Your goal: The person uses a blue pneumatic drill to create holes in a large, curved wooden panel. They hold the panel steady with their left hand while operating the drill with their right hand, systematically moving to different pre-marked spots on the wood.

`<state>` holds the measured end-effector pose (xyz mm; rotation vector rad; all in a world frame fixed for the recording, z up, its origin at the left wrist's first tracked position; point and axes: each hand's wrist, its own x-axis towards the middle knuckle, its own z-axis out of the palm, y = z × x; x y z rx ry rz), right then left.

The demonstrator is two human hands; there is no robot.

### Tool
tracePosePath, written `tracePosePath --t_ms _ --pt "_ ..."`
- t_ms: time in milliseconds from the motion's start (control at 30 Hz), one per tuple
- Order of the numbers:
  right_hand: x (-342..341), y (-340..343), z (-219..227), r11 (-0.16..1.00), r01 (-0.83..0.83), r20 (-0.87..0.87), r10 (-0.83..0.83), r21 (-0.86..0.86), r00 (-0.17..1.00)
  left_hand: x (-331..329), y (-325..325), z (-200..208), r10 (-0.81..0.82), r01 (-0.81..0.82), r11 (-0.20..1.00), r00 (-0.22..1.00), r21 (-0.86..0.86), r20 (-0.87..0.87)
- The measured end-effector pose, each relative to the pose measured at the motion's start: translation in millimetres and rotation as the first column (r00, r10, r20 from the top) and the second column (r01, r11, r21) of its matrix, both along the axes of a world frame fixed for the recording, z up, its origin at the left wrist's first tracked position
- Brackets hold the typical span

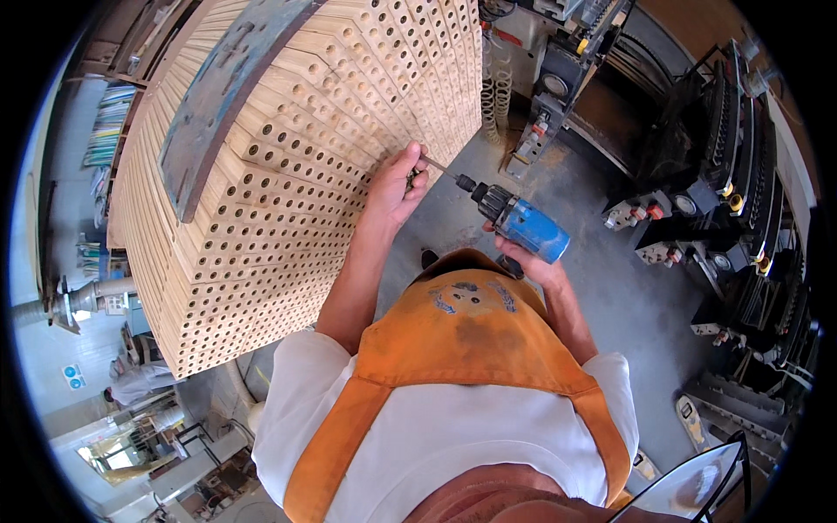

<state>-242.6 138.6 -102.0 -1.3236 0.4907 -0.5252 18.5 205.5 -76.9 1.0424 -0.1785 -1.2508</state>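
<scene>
A blue cordless drill (530, 228) is gripped in my right hand (536, 264), its long thin bit (442, 167) aimed up and left. My left hand (399, 187) is curled at the bit's tip, thumb and forefinger pinched there. Small dark metal pieces (411, 180) show among its fingers; their exact kind is hard to make out. Just beyond that hand rises a big stack of pale wooden boards (288, 187), its faces covered in rows of round holes. Many holes along the near and lower rows hold dark metal-rimmed inserts (248, 180); others, towards the upper middle, are bare wood.
Across the top of the stack lies a worn blue-grey board (228, 96). Black machinery (697, 200) with gauges lines the right side. A coiled air hose (495, 87) hangs behind the stack. Grey floor (610, 288) stretches between. Another person (139, 382) is at the far left.
</scene>
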Motion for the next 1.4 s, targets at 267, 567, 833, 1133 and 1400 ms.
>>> tracePosePath --t_ms 267,567,833,1133,1400 --pt "47 -4 -2 0.966 0.025 0.135 -0.062 0.259 0.989 3 -18 18 0.096 -0.14 0.938 0.984 -0.316 -0.151" --pt "66 -2 7 0.966 0.034 0.132 -0.069 0.256 0.989 10 -7 14 0.009 -0.078 0.962 0.967 -0.262 -0.255" --pt "65 -3 22 0.988 0.07 0.031 -0.075 0.138 0.997 -9 19 -27 -0.061 0.034 0.996 0.942 -0.087 -0.331" --pt "68 -7 13 0.993 0.039 0.086 -0.049 0.115 0.995 -11 35 -31 0.021 -0.034 0.998 0.968 -0.047 -0.25" --pt "63 -4 18 0.997 0.065 0.05 -0.063 -0.042 0.997 -1 32 5 0.058 -0.083 0.99 0.977 -0.113 -0.204"
